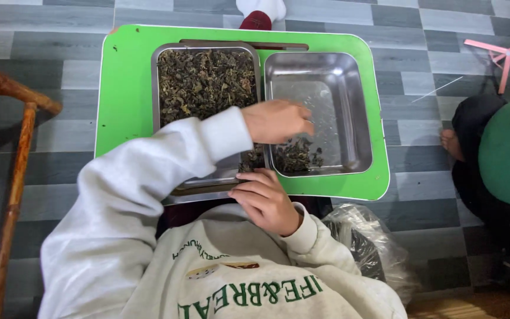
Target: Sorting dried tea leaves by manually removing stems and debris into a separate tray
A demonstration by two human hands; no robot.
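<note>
Two steel trays sit side by side on a green tabletop. The left tray is full of dark dried leaves. The right tray is mostly bare, with a small pile of the same leaves in its near left corner. My left hand reaches across from the left, its fingers bunched over the gap between the trays, just above the small pile. Whether it pinches any leaves is hidden. My right hand lies at the near rim of the left tray, fingers curled onto it.
A wooden chair frame stands at the left. A crumpled clear plastic bag lies by my right side. Another person in black and green sits at the right. A pink plastic object lies on the grey tiled floor.
</note>
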